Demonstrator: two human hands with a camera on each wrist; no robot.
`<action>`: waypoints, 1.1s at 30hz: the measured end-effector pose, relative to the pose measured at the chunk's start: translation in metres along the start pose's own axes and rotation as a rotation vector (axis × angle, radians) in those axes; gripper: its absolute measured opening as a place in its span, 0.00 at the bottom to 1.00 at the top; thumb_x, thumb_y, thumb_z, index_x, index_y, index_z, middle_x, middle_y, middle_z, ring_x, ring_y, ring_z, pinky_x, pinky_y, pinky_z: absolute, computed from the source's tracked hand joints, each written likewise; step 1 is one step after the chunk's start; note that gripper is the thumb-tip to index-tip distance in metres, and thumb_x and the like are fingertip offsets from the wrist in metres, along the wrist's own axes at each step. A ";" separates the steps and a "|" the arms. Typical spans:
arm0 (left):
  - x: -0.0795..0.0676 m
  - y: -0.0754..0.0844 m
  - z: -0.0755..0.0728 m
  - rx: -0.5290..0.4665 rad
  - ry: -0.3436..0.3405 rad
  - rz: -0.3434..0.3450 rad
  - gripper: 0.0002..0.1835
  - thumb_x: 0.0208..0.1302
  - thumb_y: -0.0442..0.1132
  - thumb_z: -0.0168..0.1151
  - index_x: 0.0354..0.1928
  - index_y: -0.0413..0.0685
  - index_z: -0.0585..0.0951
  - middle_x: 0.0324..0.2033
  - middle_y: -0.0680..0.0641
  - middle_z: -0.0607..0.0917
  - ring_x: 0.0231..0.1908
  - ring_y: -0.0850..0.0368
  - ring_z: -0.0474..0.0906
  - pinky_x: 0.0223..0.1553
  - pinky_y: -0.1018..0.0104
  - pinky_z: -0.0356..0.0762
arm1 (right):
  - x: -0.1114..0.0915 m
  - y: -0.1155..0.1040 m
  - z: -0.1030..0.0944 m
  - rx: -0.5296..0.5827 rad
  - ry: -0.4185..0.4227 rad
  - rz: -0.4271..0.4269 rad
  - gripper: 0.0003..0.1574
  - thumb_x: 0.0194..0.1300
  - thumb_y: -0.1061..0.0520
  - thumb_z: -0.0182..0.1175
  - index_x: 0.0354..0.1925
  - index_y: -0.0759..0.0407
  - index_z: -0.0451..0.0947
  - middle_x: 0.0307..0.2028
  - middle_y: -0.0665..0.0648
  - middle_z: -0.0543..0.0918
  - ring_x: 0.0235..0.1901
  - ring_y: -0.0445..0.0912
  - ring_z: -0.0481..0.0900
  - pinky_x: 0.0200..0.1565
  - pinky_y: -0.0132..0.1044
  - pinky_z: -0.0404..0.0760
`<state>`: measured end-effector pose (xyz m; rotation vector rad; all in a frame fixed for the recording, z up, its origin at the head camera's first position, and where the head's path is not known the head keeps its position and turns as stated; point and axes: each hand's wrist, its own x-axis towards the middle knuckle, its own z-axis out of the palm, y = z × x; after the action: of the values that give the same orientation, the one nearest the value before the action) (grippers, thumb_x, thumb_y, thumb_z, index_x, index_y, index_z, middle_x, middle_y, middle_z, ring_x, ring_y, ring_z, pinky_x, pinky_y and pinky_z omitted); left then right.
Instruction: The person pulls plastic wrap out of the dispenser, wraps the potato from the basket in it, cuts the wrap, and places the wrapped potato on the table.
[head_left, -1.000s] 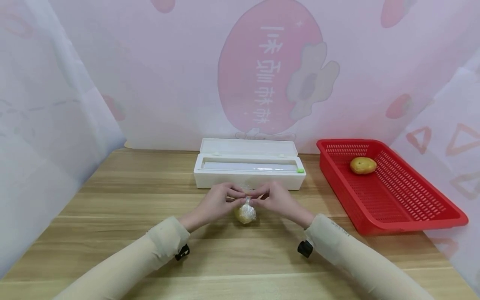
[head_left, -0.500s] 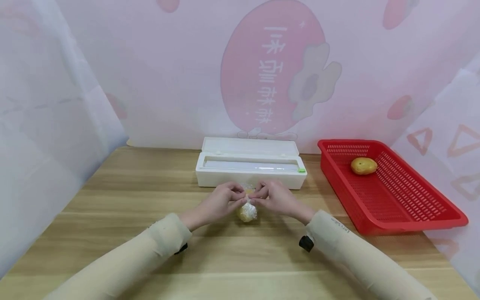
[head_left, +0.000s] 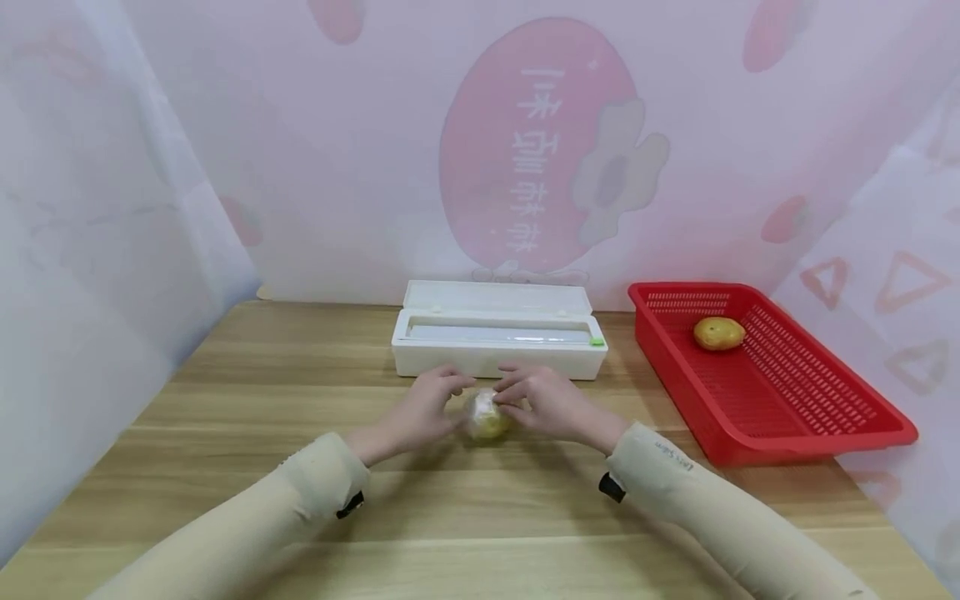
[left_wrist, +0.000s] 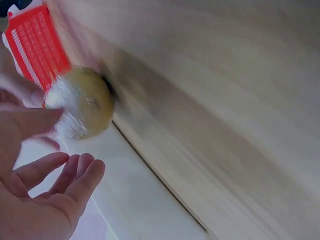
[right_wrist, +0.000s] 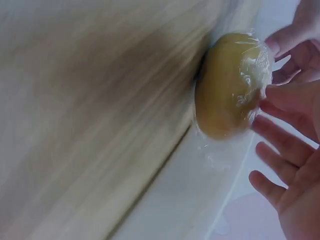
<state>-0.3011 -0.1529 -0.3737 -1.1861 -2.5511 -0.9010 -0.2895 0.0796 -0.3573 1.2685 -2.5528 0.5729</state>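
Observation:
A yellow potato (head_left: 489, 423) in clear plastic wrap sits on the wooden table between both hands. Shiny, crumpled wrap covers its upper side in the left wrist view. My left hand (head_left: 428, 408) is at its left, with the thumb tip at the wrap (left_wrist: 65, 102) and the other fingers loosely bent and apart from it. My right hand (head_left: 546, 402) is on the other side, fingers spread, thumb and index fingertips right at the wrapped surface. Part of the potato is blurred and hidden by the fingers in the wrist views.
Behind the hands stands a white cling film dispenser (head_left: 498, 360) with its lid up, a roll inside and a green slider (head_left: 596, 342). At the right, a red plastic basket (head_left: 678, 396) holds another potato (head_left: 719, 333). A printed cloth (head_left: 337, 167) hangs behind the table.
The hands pinched the gathered wrap together above the potato earlier. Now their fingers have loosened and moved apart, and the potato's wrapped top looks lower and more compact.

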 end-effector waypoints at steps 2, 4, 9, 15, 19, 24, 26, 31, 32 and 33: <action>0.000 -0.003 -0.002 0.004 0.041 -0.003 0.18 0.51 0.23 0.70 0.47 0.32 0.83 0.42 0.40 0.82 0.41 0.44 0.80 0.42 0.55 0.79 | 0.000 -0.001 -0.001 -0.031 0.006 -0.020 0.07 0.61 0.63 0.69 0.40 0.60 0.88 0.38 0.54 0.85 0.47 0.51 0.81 0.48 0.39 0.79; 0.001 -0.003 -0.003 0.000 0.044 -0.006 0.16 0.52 0.21 0.67 0.45 0.33 0.84 0.41 0.41 0.83 0.40 0.44 0.81 0.42 0.56 0.80 | -0.001 -0.001 -0.001 -0.009 0.007 -0.010 0.07 0.61 0.63 0.69 0.40 0.59 0.88 0.34 0.51 0.82 0.39 0.47 0.80 0.41 0.36 0.79; 0.005 0.001 0.000 -0.073 -0.039 0.030 0.13 0.60 0.25 0.63 0.48 0.35 0.85 0.43 0.41 0.85 0.44 0.45 0.81 0.46 0.55 0.80 | -0.005 -0.001 -0.001 0.147 -0.006 0.082 0.12 0.62 0.64 0.67 0.45 0.62 0.87 0.33 0.49 0.79 0.33 0.44 0.80 0.34 0.38 0.81; 0.007 0.000 0.001 -0.117 -0.081 0.059 0.12 0.64 0.26 0.63 0.49 0.35 0.84 0.47 0.39 0.84 0.50 0.44 0.80 0.45 0.59 0.81 | -0.010 -0.003 0.003 0.153 -0.004 0.207 0.17 0.66 0.57 0.66 0.52 0.62 0.84 0.50 0.58 0.82 0.50 0.52 0.79 0.52 0.48 0.77; 0.009 -0.004 0.000 -0.161 -0.126 0.049 0.15 0.64 0.25 0.61 0.52 0.33 0.83 0.51 0.38 0.82 0.53 0.44 0.78 0.43 0.64 0.81 | -0.010 -0.002 0.004 0.094 -0.004 0.180 0.17 0.68 0.56 0.64 0.53 0.62 0.83 0.51 0.57 0.83 0.53 0.50 0.80 0.56 0.45 0.75; 0.008 -0.002 -0.003 -0.157 -0.180 0.036 0.22 0.58 0.23 0.61 0.57 0.33 0.80 0.56 0.38 0.80 0.57 0.45 0.75 0.47 0.63 0.80 | -0.011 0.001 0.000 0.084 -0.047 0.151 0.18 0.69 0.56 0.62 0.56 0.60 0.81 0.53 0.56 0.82 0.52 0.47 0.80 0.52 0.43 0.78; 0.006 0.001 -0.003 -0.127 -0.173 0.061 0.23 0.56 0.25 0.65 0.56 0.35 0.81 0.56 0.38 0.79 0.56 0.46 0.76 0.50 0.60 0.78 | -0.012 0.003 -0.001 0.149 -0.063 0.188 0.19 0.69 0.57 0.63 0.56 0.59 0.81 0.53 0.55 0.82 0.40 0.43 0.83 0.46 0.40 0.81; 0.000 0.016 -0.003 -0.059 -0.102 0.182 0.14 0.54 0.35 0.74 0.45 0.44 0.86 0.54 0.43 0.82 0.54 0.48 0.77 0.55 0.54 0.74 | -0.017 0.010 -0.001 0.354 -0.074 0.303 0.20 0.66 0.58 0.65 0.56 0.55 0.82 0.52 0.51 0.83 0.22 0.38 0.75 0.31 0.36 0.81; -0.001 0.019 -0.002 -0.049 -0.092 0.198 0.13 0.54 0.37 0.75 0.43 0.45 0.87 0.54 0.44 0.82 0.55 0.49 0.76 0.57 0.53 0.72 | -0.017 0.011 -0.001 0.383 -0.068 0.318 0.20 0.65 0.59 0.66 0.55 0.55 0.83 0.52 0.51 0.83 0.25 0.38 0.78 0.32 0.36 0.82; -0.002 0.021 -0.002 -0.041 -0.089 0.203 0.13 0.53 0.40 0.76 0.41 0.47 0.87 0.54 0.45 0.82 0.55 0.50 0.76 0.56 0.54 0.73 | -0.016 0.012 -0.001 0.407 -0.061 0.329 0.19 0.65 0.59 0.67 0.55 0.54 0.83 0.52 0.50 0.83 0.31 0.39 0.81 0.34 0.37 0.82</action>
<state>-0.2845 -0.1443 -0.3637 -1.4971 -2.4311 -0.8754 -0.2895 0.0979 -0.3657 0.9821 -2.8120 1.1874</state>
